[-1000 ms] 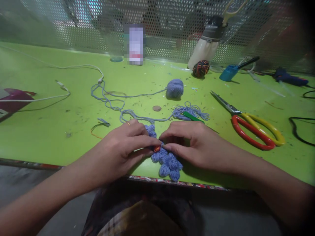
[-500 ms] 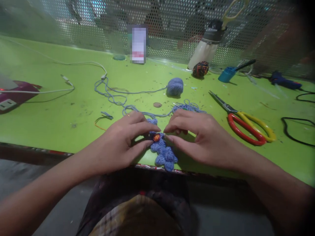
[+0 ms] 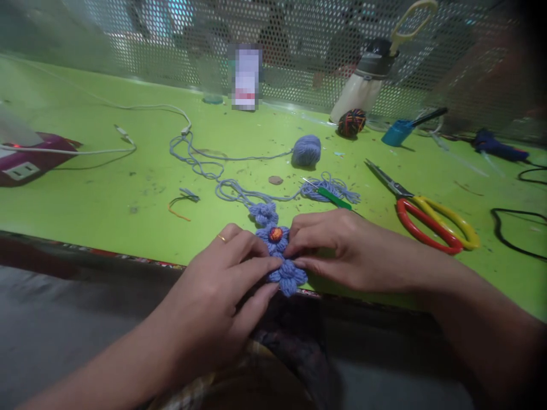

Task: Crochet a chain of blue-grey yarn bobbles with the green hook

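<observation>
A strip of blue-violet crocheted flowers [image 3: 292, 280] lies along the front edge of the green table. Its middle flower has an orange and dark red knob [image 3: 276, 234] at the centre, and a smaller flower sits at its far end. With fingers closed, my left hand [image 3: 233, 279] grips the strip from the left, at the flower nearest me. My right hand [image 3: 337, 247] pinches it from the right, where the middle and nearest flowers join. Past my right hand, a green-handled crochet hook [image 3: 334, 198] lies on a loose heap of blue yarn [image 3: 342, 185].
Red-and-yellow-handled scissors [image 3: 427, 219] lie on the right. A blue yarn ball [image 3: 306, 151] and a dark multicoloured ball [image 3: 351, 123] sit farther back, near a bottle [image 3: 363, 85]. On the left are a purple power strip [image 3: 38, 159] and white cable [image 3: 106, 151]. A perforated screen [image 3: 294, 34] stands behind.
My left hand has come nearer to me, from the middle flower to the nearest one. My right hand has also shifted nearer, uncovering the crochet hook's green handle. The orange-centred flower shows more fully.
</observation>
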A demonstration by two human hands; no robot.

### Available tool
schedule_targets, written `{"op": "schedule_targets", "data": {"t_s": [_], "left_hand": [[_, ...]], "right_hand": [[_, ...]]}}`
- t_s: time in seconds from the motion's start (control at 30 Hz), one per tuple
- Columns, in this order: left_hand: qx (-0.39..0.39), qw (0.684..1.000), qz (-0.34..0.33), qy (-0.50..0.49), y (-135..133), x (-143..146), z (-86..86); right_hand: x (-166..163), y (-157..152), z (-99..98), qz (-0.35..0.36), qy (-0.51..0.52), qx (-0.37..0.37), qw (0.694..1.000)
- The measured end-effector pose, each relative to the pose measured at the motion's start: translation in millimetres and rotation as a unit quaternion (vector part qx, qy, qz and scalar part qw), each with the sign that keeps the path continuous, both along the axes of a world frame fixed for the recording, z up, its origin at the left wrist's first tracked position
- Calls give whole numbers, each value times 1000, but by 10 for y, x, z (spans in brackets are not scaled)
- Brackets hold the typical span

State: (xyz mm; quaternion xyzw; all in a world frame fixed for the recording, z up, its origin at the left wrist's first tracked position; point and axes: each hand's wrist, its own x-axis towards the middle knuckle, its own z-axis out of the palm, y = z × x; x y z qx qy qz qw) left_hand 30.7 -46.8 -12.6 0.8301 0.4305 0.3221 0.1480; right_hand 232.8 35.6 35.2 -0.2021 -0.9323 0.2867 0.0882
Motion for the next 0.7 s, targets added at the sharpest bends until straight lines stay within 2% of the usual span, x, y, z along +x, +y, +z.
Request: {"op": "schedule_targets", "data": {"t_s": [0.13,0.23,0.43,0.7], "left_hand": [[-41,999,3,-32,0,-27,23],[-56,997,31,-47,-4,-14,32],[-27,999,44,6,-23,31,33],[-18,998,52,1,2,51,19]], "right_hand": [[7,-29,-3,-31,-22,26,999],[43,-30,43,-49,-46,31,997],[97,-25,158,-35,-27,8,999],[22,-66,82,-48,-100,-26,993]]}}
